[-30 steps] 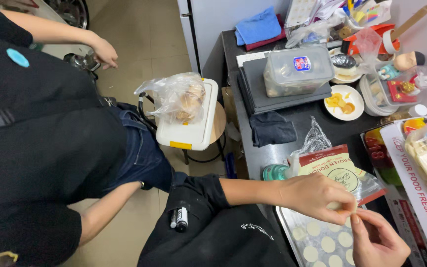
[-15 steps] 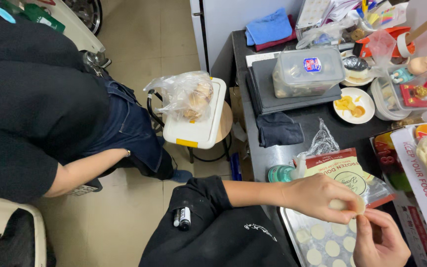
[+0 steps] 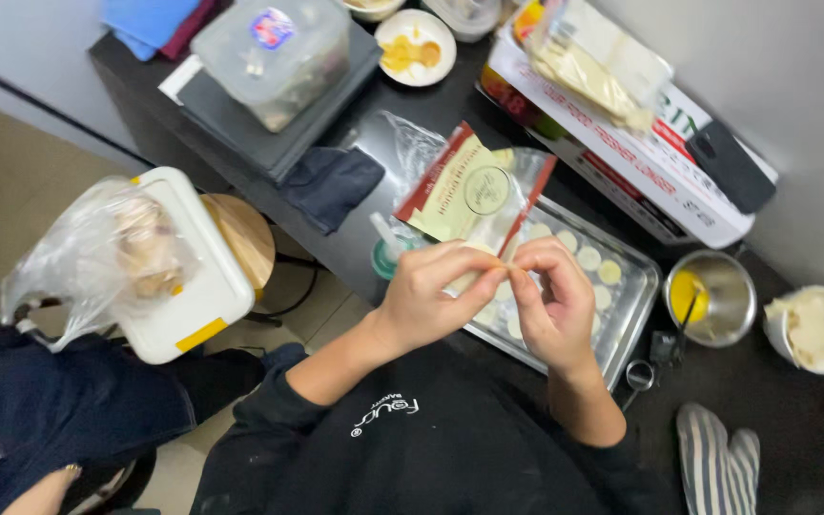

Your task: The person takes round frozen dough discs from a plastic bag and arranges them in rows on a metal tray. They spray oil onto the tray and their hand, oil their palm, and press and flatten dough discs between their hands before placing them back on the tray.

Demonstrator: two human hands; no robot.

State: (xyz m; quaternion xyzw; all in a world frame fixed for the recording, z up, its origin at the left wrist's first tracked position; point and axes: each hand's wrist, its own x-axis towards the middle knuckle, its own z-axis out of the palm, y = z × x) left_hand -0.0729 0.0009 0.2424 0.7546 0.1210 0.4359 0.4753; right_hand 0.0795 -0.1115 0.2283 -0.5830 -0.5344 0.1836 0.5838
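Observation:
My left hand [image 3: 436,291] and my right hand [image 3: 553,298] meet fingertip to fingertip over a metal tray [image 3: 633,319] and pinch one pale round dough piece between them; most of it is hidden by the fingers. Several more pale dough rounds [image 3: 589,257] lie on the tray. A clear packet with a red and cream label [image 3: 464,191] lies just beyond my hands.
A steel bowl of yellow liquid [image 3: 712,296] and a white bowl of pale filling [image 3: 817,329] stand right of the tray. Behind are a dark cloth [image 3: 331,183], a lidded clear box [image 3: 274,57], a plate [image 3: 415,46] and a long carton [image 3: 622,114]. Another person's leg [image 3: 59,410] is at left.
The view has swung right and closer over the table. My hands have risen from the tray's near end and come together, pinching the dough round. The other person has slid out to the left.

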